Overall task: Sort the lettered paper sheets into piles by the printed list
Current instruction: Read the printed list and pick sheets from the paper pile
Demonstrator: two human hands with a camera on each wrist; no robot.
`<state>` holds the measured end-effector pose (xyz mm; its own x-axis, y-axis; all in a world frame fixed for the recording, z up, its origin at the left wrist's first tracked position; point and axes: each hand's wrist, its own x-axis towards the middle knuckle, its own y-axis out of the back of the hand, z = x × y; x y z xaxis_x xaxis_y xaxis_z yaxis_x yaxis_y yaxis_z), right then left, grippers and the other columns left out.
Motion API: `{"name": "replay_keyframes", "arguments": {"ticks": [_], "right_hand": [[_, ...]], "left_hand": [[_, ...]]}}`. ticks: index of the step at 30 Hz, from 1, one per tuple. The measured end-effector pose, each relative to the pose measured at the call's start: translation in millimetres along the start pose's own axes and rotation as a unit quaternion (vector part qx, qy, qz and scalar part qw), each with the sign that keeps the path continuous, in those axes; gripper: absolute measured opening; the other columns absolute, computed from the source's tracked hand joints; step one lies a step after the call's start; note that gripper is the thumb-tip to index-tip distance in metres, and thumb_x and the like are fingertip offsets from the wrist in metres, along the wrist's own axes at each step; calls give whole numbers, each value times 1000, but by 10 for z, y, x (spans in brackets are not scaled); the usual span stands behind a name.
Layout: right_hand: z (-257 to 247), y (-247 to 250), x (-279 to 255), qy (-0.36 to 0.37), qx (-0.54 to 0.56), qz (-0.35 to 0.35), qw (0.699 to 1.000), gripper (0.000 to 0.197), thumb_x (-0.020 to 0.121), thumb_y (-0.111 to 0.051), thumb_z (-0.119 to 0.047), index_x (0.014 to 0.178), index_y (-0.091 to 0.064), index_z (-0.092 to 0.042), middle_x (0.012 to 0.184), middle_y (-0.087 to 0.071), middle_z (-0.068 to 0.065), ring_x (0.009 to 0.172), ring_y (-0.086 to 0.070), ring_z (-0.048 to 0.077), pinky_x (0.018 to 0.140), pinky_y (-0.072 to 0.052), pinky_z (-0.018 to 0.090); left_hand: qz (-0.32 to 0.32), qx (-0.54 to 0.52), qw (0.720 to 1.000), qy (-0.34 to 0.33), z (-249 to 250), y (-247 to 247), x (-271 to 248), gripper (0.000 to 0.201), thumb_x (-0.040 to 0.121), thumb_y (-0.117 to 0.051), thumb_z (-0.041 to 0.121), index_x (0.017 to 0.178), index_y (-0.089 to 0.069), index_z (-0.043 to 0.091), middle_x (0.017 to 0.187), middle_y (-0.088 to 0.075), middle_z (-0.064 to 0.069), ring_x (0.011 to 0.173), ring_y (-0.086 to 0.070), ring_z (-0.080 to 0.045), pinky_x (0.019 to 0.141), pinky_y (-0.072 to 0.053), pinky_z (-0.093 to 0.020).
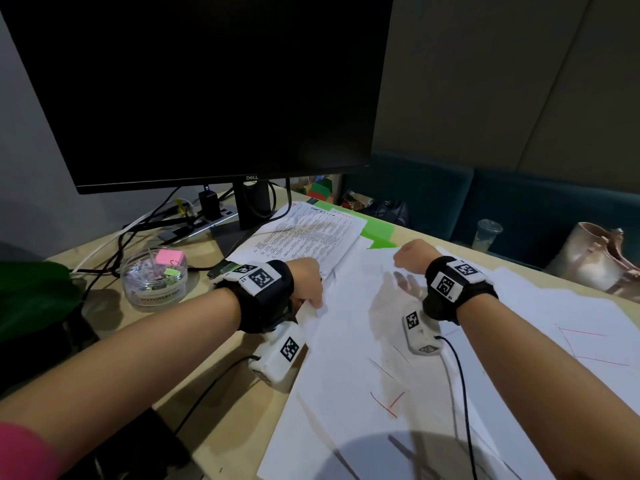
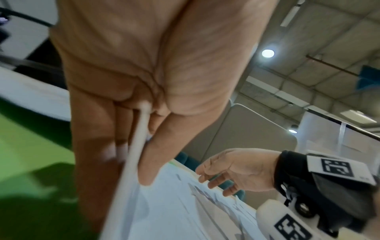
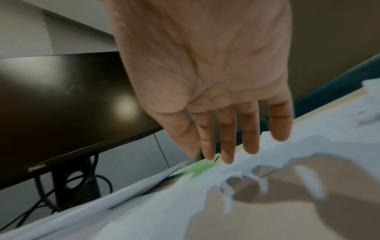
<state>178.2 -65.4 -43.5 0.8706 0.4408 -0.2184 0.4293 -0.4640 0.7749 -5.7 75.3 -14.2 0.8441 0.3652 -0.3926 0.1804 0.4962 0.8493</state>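
Left hand grip: the left hand pinches the left edge of a white sheet between thumb and fingers; in the left wrist view the paper edge runs up into the crease between them.
Right hand: the right hand is spread, fingers straight and slightly apart, palm down just above the sheet, holding nothing; its shadow falls on the paper below.
Held sheet: it lies in the middle of the desk between the two hands, its left edge raised in the pinch; its long axis runs from the near edge of the desk away toward the monitor. Thin red strokes show on its near part; which letter they form I cannot tell.
Other lettered sheets: more white sheets with red strokes spread out to the right, overlapping one another.
Printed list: a stack of printed pages with dense columns of text lies beyond the left hand, its long axis slanting toward the monitor stand, its near corner just beside the left hand.
Green sheet: a bright green sheet shows under the far edge of the papers.
Desk: a pale wooden desk carries everything.
Surroundings: a dark monitor stands at the back left; a clear tub of clips sits to the left of the left wrist; a teal bench runs behind the desk.
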Motion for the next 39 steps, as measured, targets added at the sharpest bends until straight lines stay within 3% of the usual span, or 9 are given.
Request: {"name": "replay_keyframes", "arguments": {"ticks": [3,4,5,6,13,24,30,33,39], "right_hand": [[189,173,-47,-40,-64,-1,997,8,87,-56,-14,94,-52,-11,96,-54,12,83,-51,24,71,-43,27],[256,217,-34,-53,-73,-2,996,9,85,-58,-15,90,-55,-8,94,-58,13,80,-54,26,68,-44,27],[308,255,-57,-62,-81,-6,995,11,83,-59,-16,86,-57,-6,92,-61,14,75,-56,27,65,-44,27],[340,288,-91,-65,-86,-15,994,12,83,-59,-16,84,-57,-4,91,-63,14,70,-56,27,62,-43,26],[433,424,-356,-57,-128,-41,989,9,91,-56,-14,95,-49,-9,104,-54,11,72,-52,17,54,-40,17],[487,595,-584,-28,-276,-111,954,22,90,-57,-37,84,-58,-17,77,-65,-3,95,-58,23,82,-41,30],[414,541,-723,-42,-327,-154,931,78,79,-70,-50,144,-39,-20,143,-45,0,131,-42,22,106,-35,34],[442,508,-661,-43,-338,-163,926,98,67,-76,-56,148,-28,-28,150,-36,-2,136,-35,23,108,-34,37],[482,381,-637,-22,-359,-142,922,108,57,-75,-67,146,-29,-27,139,-48,-1,125,-46,24,99,-40,36]], "left_hand": [[44,57,997,-21,184,-3,-109,38,81,-58,-2,56,-33,12,59,-33,-4,55,-42,-31,44,-25,-24],[65,72,995,-34,251,-3,-156,38,81,-53,-4,56,-30,12,59,-32,-5,93,-54,-35,45,-22,-25],[84,85,992,-43,322,-2,-197,36,81,-49,-6,57,-29,12,61,-36,-10,82,-30,-6,46,-24,-26],[97,103,988,-55,394,2,-236,34,81,-46,-6,59,-28,12,68,-45,-18,111,-46,-29,49,-29,-29],[104,105,987,-68,560,171,-284,17,82,-58,0,97,-56,7,103,-59,-13,77,-53,-25,49,-38,-24],[89,142,985,34,211,-77,-54,47,86,-67,25,124,-50,3,125,-55,-13,112,-55,-30,85,-47,-33],[52,10,999,-4,446,-219,67,49,85,-69,26,118,-57,-7,105,-64,-21,96,-62,-34,70,-49,-33],[25,-75,996,29,487,-296,99,52,83,-73,19,124,-51,-5,124,-56,-23,111,-59,-40,90,-52,-40],[-37,-207,976,57,520,-341,101,26,82,-71,5,71,-48,4,57,-43,-11,43,-36,-18,52,-39,-24]]}}
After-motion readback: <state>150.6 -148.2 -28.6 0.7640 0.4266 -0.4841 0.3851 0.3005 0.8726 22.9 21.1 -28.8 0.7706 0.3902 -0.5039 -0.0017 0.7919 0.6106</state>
